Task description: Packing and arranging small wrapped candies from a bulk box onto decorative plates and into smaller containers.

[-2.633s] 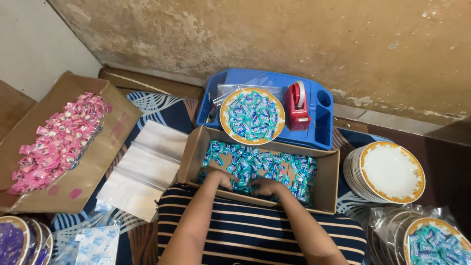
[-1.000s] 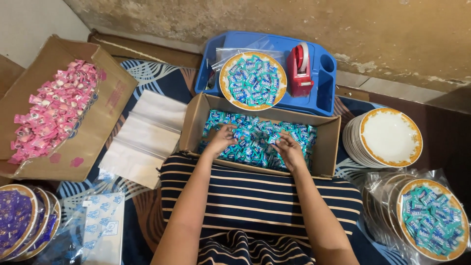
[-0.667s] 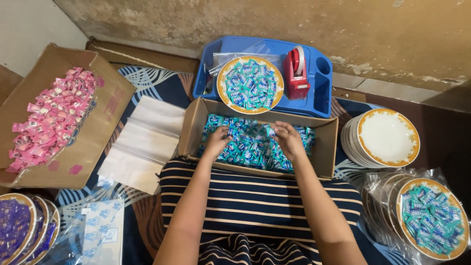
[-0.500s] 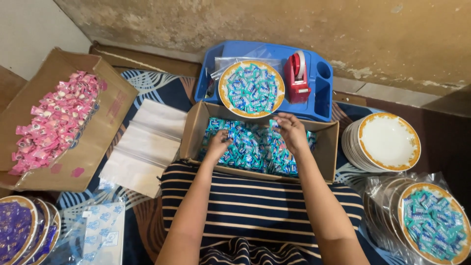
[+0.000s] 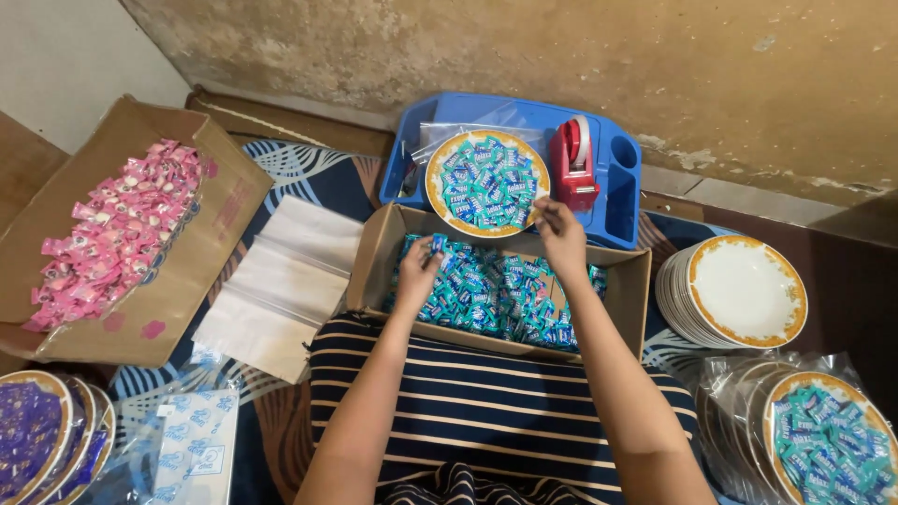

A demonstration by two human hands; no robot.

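An open cardboard box point(image 5: 374, 257) of blue and teal wrapped candies point(image 5: 496, 295) sits in front of my striped lap. My left hand point(image 5: 416, 271) is inside the box, pinching a blue candy at its fingertips. My right hand point(image 5: 559, 229) is raised over the box's far edge, fingers closed on candies next to a gold-rimmed plate point(image 5: 486, 182) heaped with the same candies. The plate rests in a blue plastic tray point(image 5: 617, 201) against the wall.
A red tape dispenser point(image 5: 572, 168) stands in the tray. A box of pink candies point(image 5: 117, 234) lies left, white sheets point(image 5: 281, 285) beside it. Empty plates point(image 5: 739, 295) stack at right, wrapped filled plates point(image 5: 828, 444) below them, purple-candy plates point(image 5: 37, 444) at bottom left.
My right hand has lifted out of the box toward the filled plate in the tray. My left hand has stayed in the box and picked up a candy.
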